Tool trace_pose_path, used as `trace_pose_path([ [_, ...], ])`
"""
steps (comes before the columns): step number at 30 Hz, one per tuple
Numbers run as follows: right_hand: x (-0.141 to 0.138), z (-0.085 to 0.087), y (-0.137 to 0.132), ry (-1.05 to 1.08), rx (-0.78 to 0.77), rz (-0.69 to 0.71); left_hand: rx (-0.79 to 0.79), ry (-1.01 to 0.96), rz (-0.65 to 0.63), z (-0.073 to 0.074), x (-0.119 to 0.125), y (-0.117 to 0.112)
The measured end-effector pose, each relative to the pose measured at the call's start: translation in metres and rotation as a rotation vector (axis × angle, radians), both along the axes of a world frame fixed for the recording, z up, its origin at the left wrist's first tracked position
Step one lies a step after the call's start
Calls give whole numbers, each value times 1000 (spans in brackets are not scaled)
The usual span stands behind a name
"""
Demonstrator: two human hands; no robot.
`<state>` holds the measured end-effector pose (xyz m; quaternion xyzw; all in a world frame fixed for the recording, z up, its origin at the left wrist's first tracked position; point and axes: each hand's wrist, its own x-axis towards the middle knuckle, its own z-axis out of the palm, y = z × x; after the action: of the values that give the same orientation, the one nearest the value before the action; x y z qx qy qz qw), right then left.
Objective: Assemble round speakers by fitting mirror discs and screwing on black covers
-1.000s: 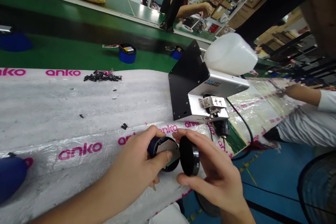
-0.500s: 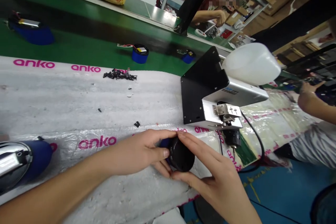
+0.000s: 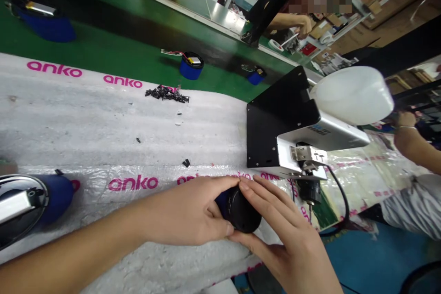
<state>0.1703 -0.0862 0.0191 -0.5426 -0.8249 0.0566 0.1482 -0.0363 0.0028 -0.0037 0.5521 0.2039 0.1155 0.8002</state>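
Note:
My left hand [image 3: 191, 213] wraps round a small round blue housing [image 3: 223, 200], thumb pressed against its front. My right hand [image 3: 284, 239] holds a black round cap [image 3: 244, 213] against the open end of that housing, fingers curled over the top and below it. Both hands sit close to the near edge of the white foam sheet [image 3: 103, 128] printed with pink "anko" lettering. Most of the blue housing is hidden by my fingers.
A black and silver machine [image 3: 285, 133] with a white jug [image 3: 351, 94] on top stands just beyond my right hand. A pile of small black parts [image 3: 167, 94] lies farther back. Blue housings [image 3: 191, 66] ride the green belt [image 3: 103, 55]. Another person's arm [image 3: 413, 142] works at right.
The black cap, held apart from the open housing a second ago, now sits pressed onto it. Both hands have closed together round the joined piece.

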Motion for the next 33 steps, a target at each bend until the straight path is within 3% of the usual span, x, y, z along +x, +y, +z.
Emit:
trace_pose_path([
  [5, -6, -3, -7, 44, -3, -83, 221, 245, 331, 8, 23, -20],
  [8, 14, 3, -13, 249, -11, -118, 96, 296, 312, 5, 34, -26],
  [10, 43, 8, -12, 365, 202, -343, 11, 331, 266, 2, 37, -23],
  [12, 81, 12, -3, 386, 456, -708, -12, 356, 238, 0, 37, -18],
  [13, 101, 12, 3, 368, 472, -871, -13, 358, 223, -1, 37, -15],
  [15, 135, 9, 19, 368, 332, -975, -8, 345, 197, -1, 36, -11],
  [19, 165, -6, 41, 521, 51, -907, 8, 321, 180, -1, 34, -8],
  [21, 161, -10, 39, 652, 37, -830, 4, 315, 174, -2, 34, -9],
  [23, 149, -9, 32, 804, 117, -748, 14, 329, 173, -5, 34, -10],
  [28, 97, 21, 17, 1144, 421, -584, 85, 361, 203, -14, 35, -13],
  [31, 62, 48, 25, 1335, 493, -484, 94, 350, 196, -16, 33, -14],
  [33, 44, 63, 40, 1346, 559, -456, 101, 349, 180, -14, 32, -14],
])
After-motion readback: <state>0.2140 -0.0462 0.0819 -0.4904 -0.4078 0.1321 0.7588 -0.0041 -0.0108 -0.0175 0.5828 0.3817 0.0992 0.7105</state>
